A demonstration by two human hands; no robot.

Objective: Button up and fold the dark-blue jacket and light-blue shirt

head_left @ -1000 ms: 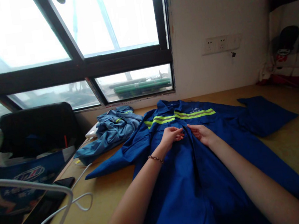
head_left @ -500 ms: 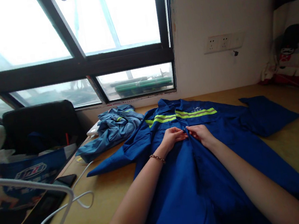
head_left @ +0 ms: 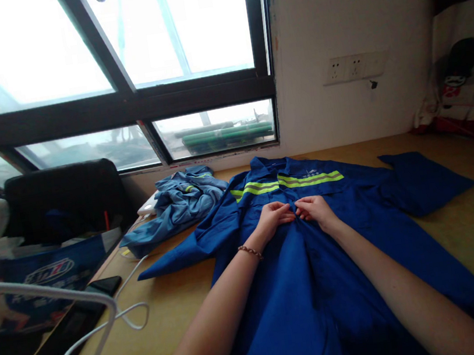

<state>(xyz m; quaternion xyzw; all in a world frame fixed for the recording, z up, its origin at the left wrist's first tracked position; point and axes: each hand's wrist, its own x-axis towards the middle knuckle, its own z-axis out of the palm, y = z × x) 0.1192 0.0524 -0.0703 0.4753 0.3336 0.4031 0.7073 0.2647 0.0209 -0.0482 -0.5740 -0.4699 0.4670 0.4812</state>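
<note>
The blue garment [head_left: 276, 301] lies spread on the worktop [head_left: 180, 309], yellow-green bands [head_left: 312, 180] across its chest. At its front middle, left hand [head_left: 272, 219] and right hand [head_left: 319, 212] nearly meet, the fingers of each pinched narrow on its front edge. Left of the garment are a crumpled pale-blue shirt [head_left: 187, 202], a white cable [head_left: 14, 284] and, farther out, a bag [head_left: 62, 284]; behind it, a window [head_left: 199, 97]; behind and right, sockets [head_left: 354, 67].
</note>
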